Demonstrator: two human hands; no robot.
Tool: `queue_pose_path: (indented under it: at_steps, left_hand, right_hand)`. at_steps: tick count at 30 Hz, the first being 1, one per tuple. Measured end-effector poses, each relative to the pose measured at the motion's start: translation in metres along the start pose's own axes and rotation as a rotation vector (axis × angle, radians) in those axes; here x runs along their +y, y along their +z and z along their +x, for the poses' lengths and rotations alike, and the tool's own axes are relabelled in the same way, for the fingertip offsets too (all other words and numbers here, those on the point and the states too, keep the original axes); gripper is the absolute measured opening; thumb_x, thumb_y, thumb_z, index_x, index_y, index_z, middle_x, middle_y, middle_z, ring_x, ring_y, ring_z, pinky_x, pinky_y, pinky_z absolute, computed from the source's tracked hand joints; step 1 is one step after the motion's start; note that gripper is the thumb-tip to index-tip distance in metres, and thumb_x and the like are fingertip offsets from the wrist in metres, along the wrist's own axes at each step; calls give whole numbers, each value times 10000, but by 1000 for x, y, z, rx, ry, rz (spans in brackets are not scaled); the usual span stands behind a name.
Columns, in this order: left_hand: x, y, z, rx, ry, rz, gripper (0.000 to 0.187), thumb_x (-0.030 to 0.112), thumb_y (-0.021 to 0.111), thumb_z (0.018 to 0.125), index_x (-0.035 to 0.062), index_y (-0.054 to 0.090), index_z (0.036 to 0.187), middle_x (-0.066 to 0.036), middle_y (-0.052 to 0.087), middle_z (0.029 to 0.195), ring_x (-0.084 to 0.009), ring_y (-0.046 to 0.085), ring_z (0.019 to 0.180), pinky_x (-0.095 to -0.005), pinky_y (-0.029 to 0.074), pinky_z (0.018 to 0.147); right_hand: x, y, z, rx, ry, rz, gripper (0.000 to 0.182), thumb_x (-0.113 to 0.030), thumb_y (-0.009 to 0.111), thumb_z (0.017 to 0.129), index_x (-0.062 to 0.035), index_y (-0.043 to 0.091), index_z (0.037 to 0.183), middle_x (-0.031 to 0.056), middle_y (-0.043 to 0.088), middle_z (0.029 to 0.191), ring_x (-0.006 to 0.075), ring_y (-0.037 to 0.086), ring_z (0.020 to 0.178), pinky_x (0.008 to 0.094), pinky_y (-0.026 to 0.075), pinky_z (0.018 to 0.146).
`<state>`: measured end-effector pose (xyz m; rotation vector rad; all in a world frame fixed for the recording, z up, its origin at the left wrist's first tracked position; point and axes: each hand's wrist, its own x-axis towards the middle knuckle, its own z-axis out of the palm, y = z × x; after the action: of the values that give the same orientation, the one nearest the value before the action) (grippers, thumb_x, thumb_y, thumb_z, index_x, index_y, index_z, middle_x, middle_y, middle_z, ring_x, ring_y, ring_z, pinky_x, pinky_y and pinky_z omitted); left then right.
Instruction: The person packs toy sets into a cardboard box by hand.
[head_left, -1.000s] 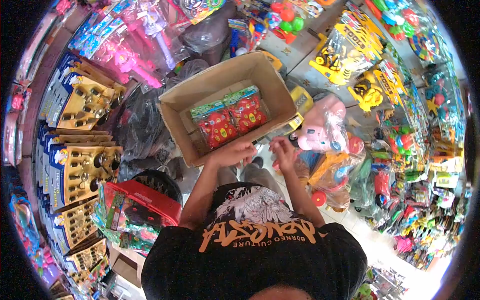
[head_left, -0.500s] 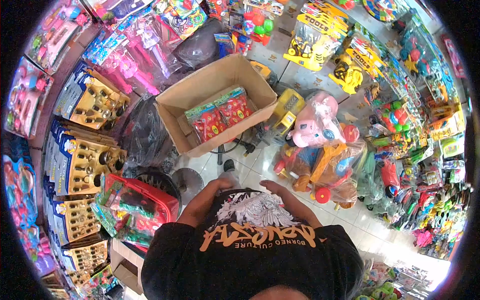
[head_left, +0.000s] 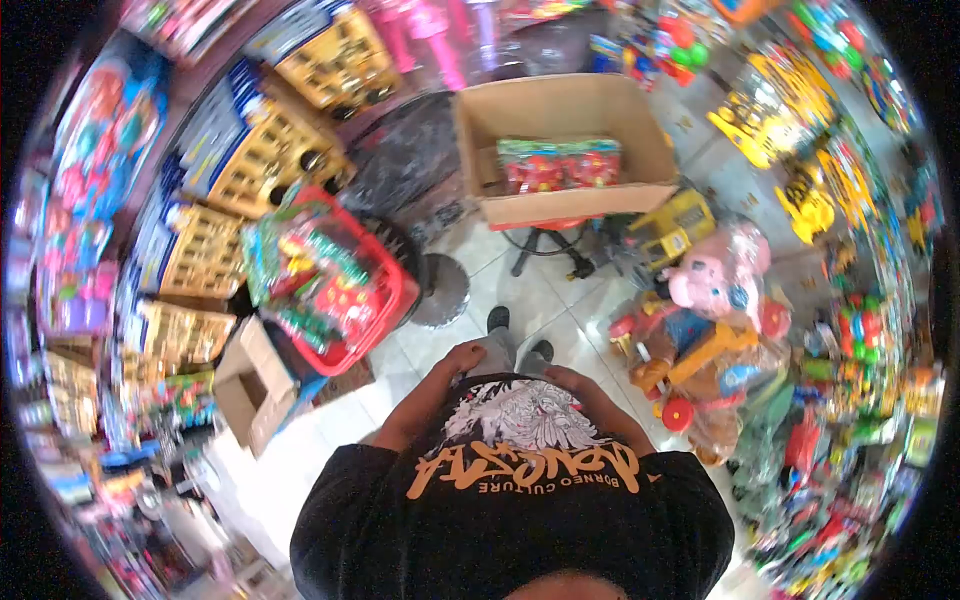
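My left hand (head_left: 465, 357) hangs low beside my grey-trousered leg, at the hem of my black shirt (head_left: 520, 500). On the other side, my right hand (head_left: 566, 378) is down by the right thigh. No object shows in either hand, but the fingers are blurred and mostly hidden. Ahead stands an open cardboard box (head_left: 570, 208) with red-and-green toy packets (head_left: 560, 168) inside. To the left, a red plastic basket (head_left: 372, 335) holds several packaged toys (head_left: 325, 265). Neither hand touches the box or the basket.
Kitchen playset packs (head_left: 265, 150) line the left side. A smaller open carton (head_left: 255, 385) sits below the basket. At right are a pink plastic-wrapped ride-on toy (head_left: 720, 270) and a brown one (head_left: 700, 355). A round stool (head_left: 440, 290) stands on the tiled floor (head_left: 550, 285).
My view has turned left, so the box and ride-on toys appear farther right and more of the basket and small carton shows. Both hands stay low by my legs.
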<state>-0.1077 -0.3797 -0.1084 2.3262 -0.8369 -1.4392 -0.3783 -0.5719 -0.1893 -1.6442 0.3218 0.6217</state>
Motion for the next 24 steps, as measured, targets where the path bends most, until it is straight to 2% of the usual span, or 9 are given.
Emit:
queue_pose_path:
  at_steps: [4, 6, 7, 9, 12, 14, 17, 21, 24]
  left_hand:
    - [18, -37, -49, -106, -29, -138, 465, 434, 513, 825, 79, 585, 1117, -153, 603, 1103, -277, 563, 1034, -349, 431, 892]
    - [26, -55, -76, -195, 5, -185, 479, 433, 501, 847, 78, 558, 1164, -148, 593, 1127, -260, 556, 1049, -341, 428, 897]
    - [37, -69, -99, -142, 22, -280, 478, 419, 478, 872, 76, 522, 1202, -140, 576, 1153, -252, 544, 1064, -337, 427, 896]
    - [43, -91, -130, -74, 42, -386, 478, 406, 454, 897, 75, 487, 1241, -132, 559, 1179, -243, 532, 1080, -334, 426, 895]
    - [36, -135, -175, -31, 326, -443, 471, 400, 410, 934, 61, 457, 1257, -117, 532, 1205, -228, 516, 1094, -337, 445, 859]
    - [40, -182, -219, -143, 517, -762, 479, 414, 387, 947, 31, 480, 1220, -123, 557, 1158, -213, 540, 1064, -332, 456, 833]
    - [8, -225, -238, -35, 689, -1003, 506, 437, 389, 943, 9, 487, 1196, -118, 579, 1116, -188, 566, 1020, -311, 454, 823]
    - [-24, -251, -209, 337, 556, -1235, 505, 414, 424, 929, 20, 436, 1245, -130, 567, 1139, -197, 560, 1020, -324, 460, 801]
    - [-16, -259, -192, 503, 490, -1364, 514, 357, 443, 927, 42, 373, 1326, -88, 453, 1287, -180, 455, 1132, -351, 403, 907]
  right_hand:
    - [-107, -40, -18, -116, 194, 103, 566, -463, 526, 833, -171, 423, 1306, 93, 431, 1309, 276, 423, 1162, 461, 353, 928]
    - [-157, -47, -9, 142, 420, 280, 527, -422, 482, 868, -117, 443, 1296, 86, 490, 1261, 239, 445, 1166, 372, 401, 915]
    - [-156, -60, 8, -10, 382, 265, 601, -482, 538, 811, -193, 390, 1317, 53, 405, 1324, 262, 410, 1170, 479, 352, 910]
    - [-193, -66, 22, 97, 267, 297, 542, -439, 526, 833, -171, 418, 1292, 45, 457, 1273, 230, 451, 1134, 438, 371, 903]
    - [-252, -74, 51, 154, -37, 365, 466, -397, 507, 873, -142, 448, 1258, 34, 517, 1202, 188, 504, 1072, 385, 393, 890]
    - [-319, -68, 65, 323, -160, 422, 406, -355, 500, 903, -129, 463, 1239, 41, 547, 1168, 164, 530, 1049, 341, 408, 874]
    - [-401, -59, 93, 460, -427, 458, 465, -330, 594, 859, -74, 474, 1228, 61, 505, 1243, 165, 489, 1128, 334, 381, 930]
    - [-477, -26, 140, 655, -738, 191, 533, -279, 652, 821, -39, 446, 1250, 106, 478, 1288, 224, 459, 1183, 368, 337, 1005]
    - [-509, 2, 145, 735, -568, -120, 595, -271, 677, 791, -10, 426, 1264, 149, 506, 1252, 258, 478, 1165, 363, 361, 979]
